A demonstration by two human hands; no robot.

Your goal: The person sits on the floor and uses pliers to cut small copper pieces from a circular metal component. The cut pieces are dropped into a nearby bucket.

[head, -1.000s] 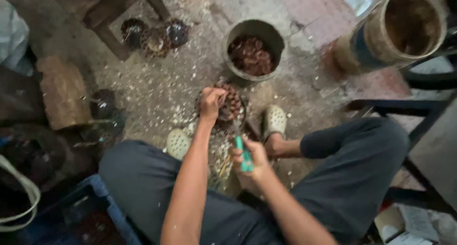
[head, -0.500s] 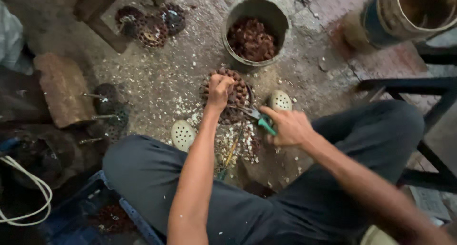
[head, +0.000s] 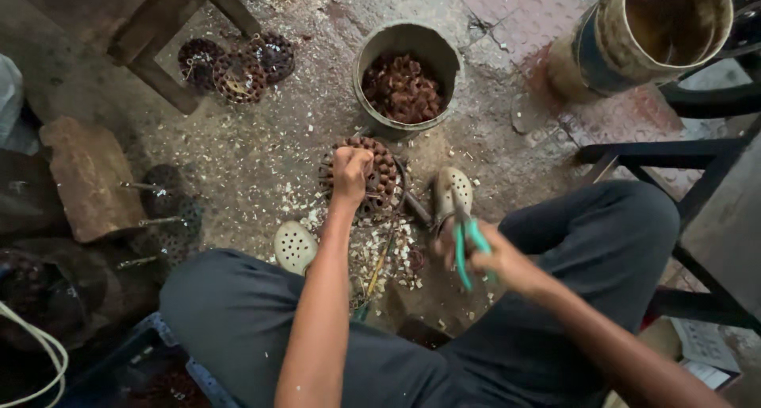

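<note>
Sitting low with knees spread, a person is working over a gritty floor (head: pixel 261 146) strewn with pale chips. The left hand (head: pixel 351 170) is pressing down on a round brown disc of clustered pieces (head: pixel 379 164), fingers curled closed over its left part; the disc is lying on the ground directly beneath that hand, between the two pale perforated clogs (head: pixel 294 245). The right hand (head: pixel 483 253) is gripping green-handled pliers (head: pixel 468 249), fingers wrapped tight around the handles; the tool's nose is pointing toward the disc's lower right edge, and whether it is touching the disc cannot be told. The pliers are sitting just beside the disc, to its right and nearer the person.

Beyond the disc, a grey bucket (head: pixel 372 47) is holding a heap of reddish-brown pieces. Three similar dark discs (head: pixel 238 67) are lying under a wooden stool leg (head: pixel 162 83) at upper left. A large rusty drum (head: pixel 626 51) is standing at upper right. A flat reddish stone (head: pixel 91 178) is resting at left.
</note>
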